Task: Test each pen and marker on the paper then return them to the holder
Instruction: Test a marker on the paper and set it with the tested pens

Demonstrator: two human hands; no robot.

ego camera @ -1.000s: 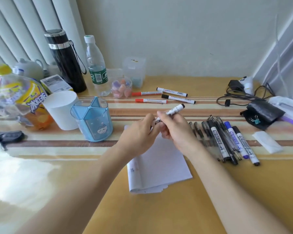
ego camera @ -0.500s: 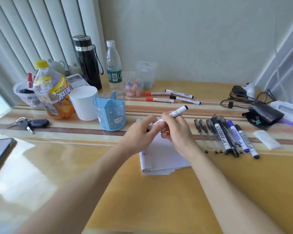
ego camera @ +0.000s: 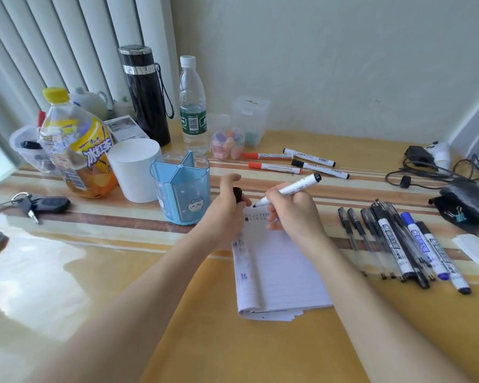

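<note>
We judge the task to be in its early part, with one marker under test and none yet returned. The right hand [ego camera: 293, 214] is curled in a writing grip round a white-barrelled marker [ego camera: 296, 186]. Its black tip is uncovered and sits at the top edge of the paper [ego camera: 280, 272], touching it or just above it; we cannot tell which. The left hand [ego camera: 227, 208] is closed round the marker's black cap [ego camera: 237, 194], held just beside the sheet's upper left corner. The paper lies on the tabletop [ego camera: 177, 313] in front of the person. It already carries a row of small dark scribbles across its top and some bluish smears down its left margin, so some testing seems to be done. Yet the blue holder [ego camera: 181, 189], standing just left of the left hand, looks empty. Its walls are tinted and we see only part of its inside, so a short item could be hidden there. Nearly everything appears to be left. Four markers [ego camera: 296, 164], two red-capped and two black-capped, lie beyond the hands, and a row of pens and markers [ego camera: 398, 244] lies to the right of the paper. For the marker in hand, we expect a stroke, the cap pressed back on, and then the drop into the holder.
</note>
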